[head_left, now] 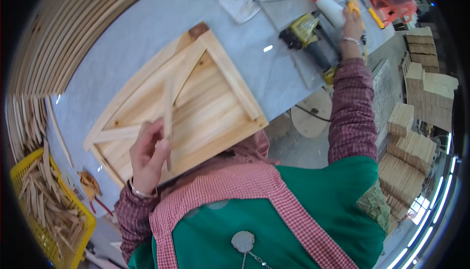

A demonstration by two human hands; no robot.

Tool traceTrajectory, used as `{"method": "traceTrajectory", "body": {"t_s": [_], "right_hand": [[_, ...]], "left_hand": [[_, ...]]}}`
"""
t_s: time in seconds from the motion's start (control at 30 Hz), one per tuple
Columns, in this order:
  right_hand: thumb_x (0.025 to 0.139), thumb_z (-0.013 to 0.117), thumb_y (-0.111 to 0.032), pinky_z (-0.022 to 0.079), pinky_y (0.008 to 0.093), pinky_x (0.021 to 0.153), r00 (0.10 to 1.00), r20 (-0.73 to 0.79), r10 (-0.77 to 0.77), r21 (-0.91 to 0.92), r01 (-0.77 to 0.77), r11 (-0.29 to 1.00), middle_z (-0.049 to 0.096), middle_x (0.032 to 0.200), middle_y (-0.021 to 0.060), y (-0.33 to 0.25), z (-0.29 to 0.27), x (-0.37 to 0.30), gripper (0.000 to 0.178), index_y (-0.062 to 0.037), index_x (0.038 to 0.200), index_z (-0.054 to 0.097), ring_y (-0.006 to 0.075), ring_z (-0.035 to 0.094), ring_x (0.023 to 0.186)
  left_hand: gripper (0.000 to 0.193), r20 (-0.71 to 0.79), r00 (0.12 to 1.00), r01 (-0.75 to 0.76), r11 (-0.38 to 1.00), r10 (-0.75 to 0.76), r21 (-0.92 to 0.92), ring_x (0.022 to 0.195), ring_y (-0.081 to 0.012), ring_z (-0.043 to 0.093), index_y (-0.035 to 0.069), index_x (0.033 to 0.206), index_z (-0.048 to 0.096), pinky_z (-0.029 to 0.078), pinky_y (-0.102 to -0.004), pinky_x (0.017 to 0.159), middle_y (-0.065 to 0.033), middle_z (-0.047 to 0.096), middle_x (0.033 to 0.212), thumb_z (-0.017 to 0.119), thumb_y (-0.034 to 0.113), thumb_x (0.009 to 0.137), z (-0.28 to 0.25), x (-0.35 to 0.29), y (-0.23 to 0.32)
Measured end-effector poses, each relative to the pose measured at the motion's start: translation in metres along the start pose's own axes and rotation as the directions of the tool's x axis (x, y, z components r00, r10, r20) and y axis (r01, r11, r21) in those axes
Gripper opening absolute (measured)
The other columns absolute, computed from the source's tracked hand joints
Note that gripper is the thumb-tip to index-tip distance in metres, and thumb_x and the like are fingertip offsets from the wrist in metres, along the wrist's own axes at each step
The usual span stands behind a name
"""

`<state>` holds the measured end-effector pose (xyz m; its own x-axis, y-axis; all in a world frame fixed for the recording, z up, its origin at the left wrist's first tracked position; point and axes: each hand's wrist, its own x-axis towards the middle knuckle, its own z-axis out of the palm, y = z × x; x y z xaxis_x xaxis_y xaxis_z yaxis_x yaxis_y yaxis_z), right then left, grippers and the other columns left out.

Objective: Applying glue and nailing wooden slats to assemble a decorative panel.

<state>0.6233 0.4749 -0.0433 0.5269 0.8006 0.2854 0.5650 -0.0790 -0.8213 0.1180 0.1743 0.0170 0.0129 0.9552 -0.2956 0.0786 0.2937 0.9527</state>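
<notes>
My left hand (147, 154) pinches a thin wooden strip (168, 115), held up over the panel and blurred. Below it lies a pale wooden panel (210, 98) with a curved upper edge, a raised frame and slanted inner slats. A small brown block (198, 30) sits at the panel's top corner. My right hand (350, 28) is stretched out to the table's far right, its fingers closed around an orange-yellow tool (353, 8) whose kind I cannot make out. Just left of that hand lies a white glue bottle (330, 11) with a red nozzle.
A yellow-and-black power tool (308, 39) and a white cloth (242, 4) lie on the table (245, 49). Curved wooden strips (83, 29) are stacked at left, above a yellow basket (88, 230) of wood scraps. A red plastic bag (391, 1) is at far right, near stacked wood pieces (406, 171).
</notes>
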Motion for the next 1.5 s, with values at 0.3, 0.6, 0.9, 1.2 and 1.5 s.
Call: {"method": "traceTrajectory", "body": {"t_s": [0.3, 0.6, 0.9, 1.2, 1.5], "right_hand": [[0.082, 0.070, -0.022, 0.047, 0.0255, 0.081, 0.950, -0.048, -0.307, 0.074, 0.310, 0.948, 0.065, 0.102, 0.0074, -0.058, -0.035, -0.090, 0.037, 0.0011, 0.110, 0.062, 0.0123, 0.061, 0.090], [0.090, 0.057, -0.008, 0.042, 0.0169, 0.057, 0.809, 0.544, -0.223, 0.325, 0.042, 0.945, 0.061, 0.083, -0.0006, -0.095, -0.034, -0.268, 0.017, -0.0029, 0.106, 0.061, 0.0044, 0.056, 0.069], [0.089, 0.058, -0.010, 0.046, 0.0196, 0.064, 0.693, 0.686, -0.222, 0.267, 0.044, 0.963, 0.061, 0.084, 0.0015, -0.101, -0.029, -0.308, 0.018, -0.0002, 0.105, 0.060, 0.0061, 0.057, 0.072], [0.085, 0.066, -0.011, 0.040, 0.0189, 0.060, 0.709, 0.667, -0.228, 0.294, 0.030, 0.955, 0.052, 0.085, -0.0004, -0.094, -0.019, -0.313, 0.022, -0.0011, 0.103, 0.062, 0.0051, 0.049, 0.069], [0.078, 0.072, -0.013, 0.029, 0.0193, 0.053, 0.707, 0.615, -0.350, 0.215, 0.276, 0.937, 0.042, 0.080, -0.0019, -0.111, -0.015, -0.314, 0.027, -0.0042, 0.102, 0.063, 0.0061, 0.033, 0.060]], "left_hand": [[0.040, 0.223, 0.861, -0.455, 0.497, 0.456, 0.739, 0.080, -0.0244, 0.050, 0.006, 0.112, 0.063, 0.040, -0.0341, 0.071, -0.0090, 0.053, 0.087, 0.067, 0.006, 0.073, 0.028, 0.012, 0.002], [0.038, 0.330, 0.788, -0.514, 0.260, 0.519, 0.818, 0.080, -0.0244, 0.051, 0.010, 0.110, 0.064, 0.039, -0.0364, 0.071, -0.0066, 0.052, 0.088, 0.067, 0.009, 0.072, 0.050, 0.017, -0.014], [0.037, 0.317, 0.786, -0.506, 0.257, 0.531, 0.823, 0.081, -0.0239, 0.051, 0.011, 0.109, 0.064, 0.039, -0.0365, 0.072, -0.0064, 0.052, 0.089, 0.067, 0.010, 0.071, 0.053, 0.021, -0.019], [0.037, 0.295, 0.784, -0.482, 0.237, 0.546, 0.843, 0.088, -0.0235, 0.049, 0.012, 0.109, 0.063, 0.039, -0.0366, 0.077, -0.0054, 0.051, 0.088, 0.063, 0.010, 0.072, 0.054, 0.027, -0.026], [0.042, 0.289, 0.768, -0.493, 0.239, 0.572, 0.837, 0.091, -0.0232, 0.049, 0.012, 0.110, 0.063, 0.038, -0.0362, 0.080, -0.0052, 0.049, 0.092, 0.063, 0.009, 0.068, 0.060, 0.029, -0.030]]}}
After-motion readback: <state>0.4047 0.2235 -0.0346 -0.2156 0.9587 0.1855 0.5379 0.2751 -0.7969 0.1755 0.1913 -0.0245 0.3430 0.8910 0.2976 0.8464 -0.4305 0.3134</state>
